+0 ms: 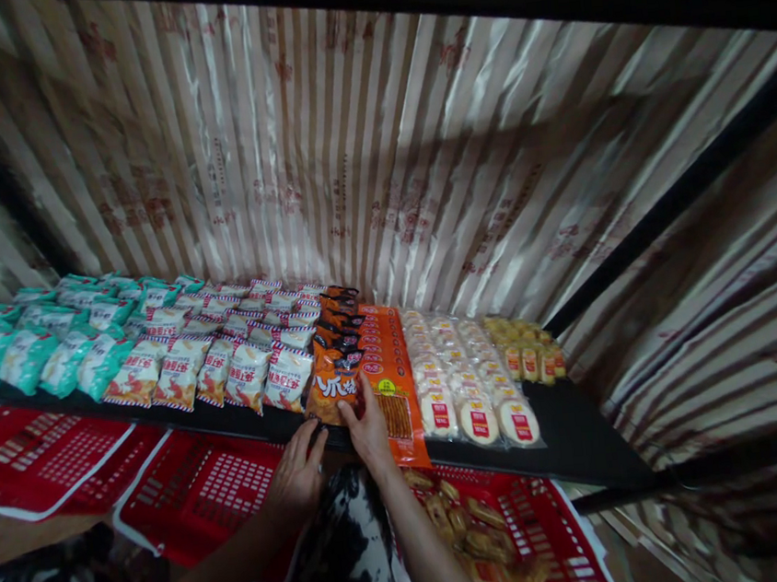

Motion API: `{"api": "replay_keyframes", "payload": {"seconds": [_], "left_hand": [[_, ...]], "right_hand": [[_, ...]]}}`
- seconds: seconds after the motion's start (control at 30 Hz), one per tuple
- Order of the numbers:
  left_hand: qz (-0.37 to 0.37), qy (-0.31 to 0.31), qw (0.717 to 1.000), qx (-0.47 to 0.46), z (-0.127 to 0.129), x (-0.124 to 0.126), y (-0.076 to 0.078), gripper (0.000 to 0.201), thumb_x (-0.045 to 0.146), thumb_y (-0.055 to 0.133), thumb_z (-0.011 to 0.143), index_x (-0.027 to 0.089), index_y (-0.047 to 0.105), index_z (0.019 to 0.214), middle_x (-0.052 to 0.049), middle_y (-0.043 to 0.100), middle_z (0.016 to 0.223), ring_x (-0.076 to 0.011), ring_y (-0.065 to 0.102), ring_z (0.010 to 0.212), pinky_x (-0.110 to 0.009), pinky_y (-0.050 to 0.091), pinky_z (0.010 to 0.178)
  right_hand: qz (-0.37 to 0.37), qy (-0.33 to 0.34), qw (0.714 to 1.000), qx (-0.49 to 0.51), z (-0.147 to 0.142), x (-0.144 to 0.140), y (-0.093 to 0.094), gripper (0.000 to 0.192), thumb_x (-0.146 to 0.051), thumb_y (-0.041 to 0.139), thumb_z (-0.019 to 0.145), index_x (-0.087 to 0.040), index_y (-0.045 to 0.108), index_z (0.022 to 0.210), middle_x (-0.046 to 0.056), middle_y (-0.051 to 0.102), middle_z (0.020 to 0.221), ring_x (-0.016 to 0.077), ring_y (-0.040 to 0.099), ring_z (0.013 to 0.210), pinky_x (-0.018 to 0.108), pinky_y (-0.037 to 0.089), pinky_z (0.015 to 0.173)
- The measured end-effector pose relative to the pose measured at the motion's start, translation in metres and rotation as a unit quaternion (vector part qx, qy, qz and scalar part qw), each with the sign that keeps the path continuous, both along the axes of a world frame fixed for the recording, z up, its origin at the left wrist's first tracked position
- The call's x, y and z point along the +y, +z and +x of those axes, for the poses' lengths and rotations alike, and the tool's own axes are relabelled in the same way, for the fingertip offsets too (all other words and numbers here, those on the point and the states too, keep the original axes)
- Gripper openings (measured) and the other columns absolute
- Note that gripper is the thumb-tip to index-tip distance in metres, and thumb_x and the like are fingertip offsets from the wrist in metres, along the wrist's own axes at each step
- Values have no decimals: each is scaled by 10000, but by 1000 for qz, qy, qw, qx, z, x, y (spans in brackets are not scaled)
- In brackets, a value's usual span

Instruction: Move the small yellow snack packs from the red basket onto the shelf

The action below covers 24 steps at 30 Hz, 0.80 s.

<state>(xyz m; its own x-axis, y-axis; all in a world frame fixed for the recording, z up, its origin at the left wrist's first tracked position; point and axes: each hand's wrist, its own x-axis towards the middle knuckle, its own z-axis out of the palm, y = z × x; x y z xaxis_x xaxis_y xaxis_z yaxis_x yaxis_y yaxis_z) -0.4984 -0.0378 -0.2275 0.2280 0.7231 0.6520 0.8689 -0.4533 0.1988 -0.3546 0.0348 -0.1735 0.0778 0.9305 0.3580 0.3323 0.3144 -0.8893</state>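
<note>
At shelf edge, right hand [369, 427] gripping orange snack packet [333, 391], left hand [298, 475] open beside.

**Colours Along the Shelf**

The shelf [585, 442] was black. The snack packet [333, 385] under the right hand [369, 427] was orange and dark brown with white lettering; the long packets [389, 365] beside it were bright orange. Teal-and-white bags [27, 352] lay at the far left, next to white bags [181, 368] edged in red-and-blue stripes. Clear packs of pale round cakes [472, 393] bore red labels, and yellow packs [526, 351] followed. The baskets [201, 491] below were red with white rims. The backdrop sheeting [375, 163] showed cream and brown stripes with faded red print.
</note>
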Motion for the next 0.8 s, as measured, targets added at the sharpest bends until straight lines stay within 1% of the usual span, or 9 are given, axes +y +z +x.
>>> {"api": "replay_keyframes", "payload": {"seconds": [0.2, 0.3, 0.5, 0.63, 0.73, 0.8], "left_hand": [[-10, 9, 1000, -10, -1, -2, 8, 523, 67, 348, 772, 93, 503, 1270, -182, 455, 1295, -263, 404, 1249, -426, 454, 985], [-9, 17, 1000, -20, -1, -2, 8, 529, 59, 336, 776, 101, 492, 1279, -175, 455, 1290, -253, 407, 1245, -420, 451, 987], [-15, 5, 999, -32, 1, 1, 0, 575, 67, 349, 770, 121, 433, 1336, -171, 431, 1321, -270, 379, 1267, -447, 449, 986], [-26, -14, 999, -37, 0, 4, 3, 587, 73, 358, 767, 105, 410, 1350, -182, 426, 1324, -276, 384, 1262, -452, 443, 993], [-33, -19, 999, -36, 1, 7, 5, 562, 89, 355, 783, 96, 421, 1341, -184, 437, 1320, -269, 395, 1259, -445, 436, 1002], [-41, -10, 998, -36, 2, 8, 3, 552, 93, 349, 789, 105, 432, 1335, -178, 444, 1328, -262, 396, 1266, -443, 431, 1009]], "right_hand": [[3, 8, 1000, 0, 0, -3, 0, 659, -314, 583, 792, -190, 360, 1399, 104, 612, 1218, 218, 613, 1050, 365, 504, 882], [-5, 0, 1000, -16, 0, -5, -1, 647, -331, 591, 783, -187, 391, 1382, 98, 632, 1181, 226, 603, 1062, 376, 496, 889], [-4, -2, 1000, -26, 0, -3, -2, 621, -341, 582, 785, -183, 419, 1363, 99, 613, 1211, 225, 583, 1093, 379, 470, 928], [-11, 0, 999, -31, 2, 4, 0, 595, -335, 575, 787, -201, 439, 1351, 85, 623, 1201, 229, 582, 1097, 384, 470, 932], [-2, 4, 999, -39, 2, 10, 3, 600, -334, 585, 779, -216, 439, 1349, 79, 585, 1263, 230, 554, 1140, 399, 435, 976], [2, 8, 999, -35, 2, 11, 3, 602, -334, 580, 783, -216, 429, 1354, 83, 561, 1292, 228, 536, 1163, 407, 413, 999]]}}
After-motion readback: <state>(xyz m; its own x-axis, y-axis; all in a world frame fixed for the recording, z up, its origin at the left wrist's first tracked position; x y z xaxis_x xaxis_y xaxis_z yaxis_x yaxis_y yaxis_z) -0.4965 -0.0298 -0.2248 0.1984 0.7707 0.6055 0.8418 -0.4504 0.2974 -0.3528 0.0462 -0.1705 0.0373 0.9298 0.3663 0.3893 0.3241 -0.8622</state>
